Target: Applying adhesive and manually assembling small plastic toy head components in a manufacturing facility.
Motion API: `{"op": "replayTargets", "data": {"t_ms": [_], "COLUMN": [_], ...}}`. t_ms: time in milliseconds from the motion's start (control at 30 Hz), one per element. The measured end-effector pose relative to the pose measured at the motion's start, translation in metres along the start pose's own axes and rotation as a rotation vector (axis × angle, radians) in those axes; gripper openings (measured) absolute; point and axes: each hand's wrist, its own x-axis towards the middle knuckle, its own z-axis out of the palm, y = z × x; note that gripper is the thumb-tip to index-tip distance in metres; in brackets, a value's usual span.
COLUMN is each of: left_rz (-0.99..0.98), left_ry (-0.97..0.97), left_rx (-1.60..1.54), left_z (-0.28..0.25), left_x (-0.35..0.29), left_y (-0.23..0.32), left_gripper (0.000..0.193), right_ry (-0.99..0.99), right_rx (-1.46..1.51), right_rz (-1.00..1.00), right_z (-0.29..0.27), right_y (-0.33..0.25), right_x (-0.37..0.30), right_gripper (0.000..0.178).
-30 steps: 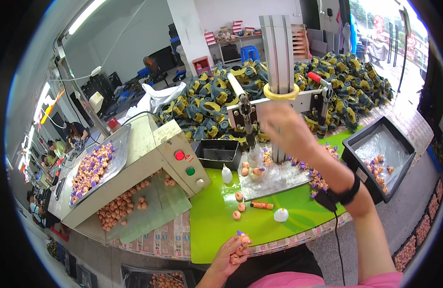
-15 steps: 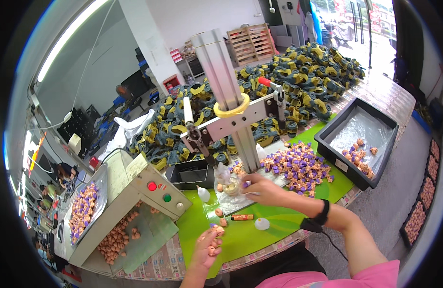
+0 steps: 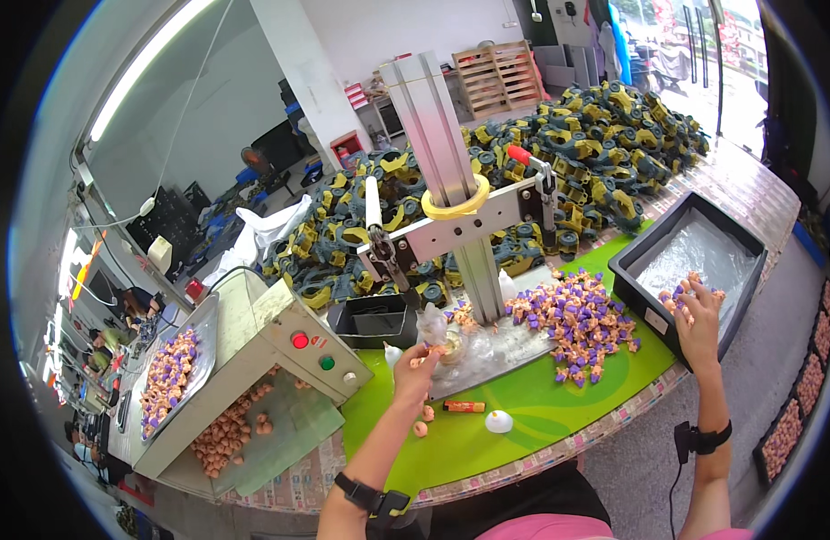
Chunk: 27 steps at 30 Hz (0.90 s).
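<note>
Well apart, the left hand [image 3: 411, 374] and right hand [image 3: 699, 328] extend forward.

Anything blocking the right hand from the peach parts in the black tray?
Nothing visible. The right hand is over the near side of the black tray, with peach parts showing right beside its fingers. Whether it already holds any isn't clear from this view.
</note>
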Motion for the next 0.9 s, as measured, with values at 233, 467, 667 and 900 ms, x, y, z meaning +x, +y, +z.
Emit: {"op": "replayTargets", "data": {"t_ms": [233,467,667,900], "left_rz": [0.588,0.719,0.714,0.627], "left_ry": [0.122,0.217,0.229,0.220], "left_rx": [0.337,0.559,0.542,0.620], "left_z": [-0.003,0.001,0.003,0.004], "left_x": [0.044,0.032,0.025,0.020], "left_y": [-0.047,-0.044,-0.039,-0.028], "left_gripper": [0.023,0.021,0.020,0.022], "right_ry": [-0.264,-0.300,0.045,-0.466], "right_rx": [0.453,0.676,0.672,1.134], "right_rz": [-0.244,-0.651,-0.708,-0.161], "right_z": [-0.002,0.024,0.060,0.070], "right_y": [-0.116,-0.235,-0.346,-0.403], "right_x": [0.025,0.061,0.111,0.154], "right_gripper": [0.019,0.026,0.051,0.103]}}
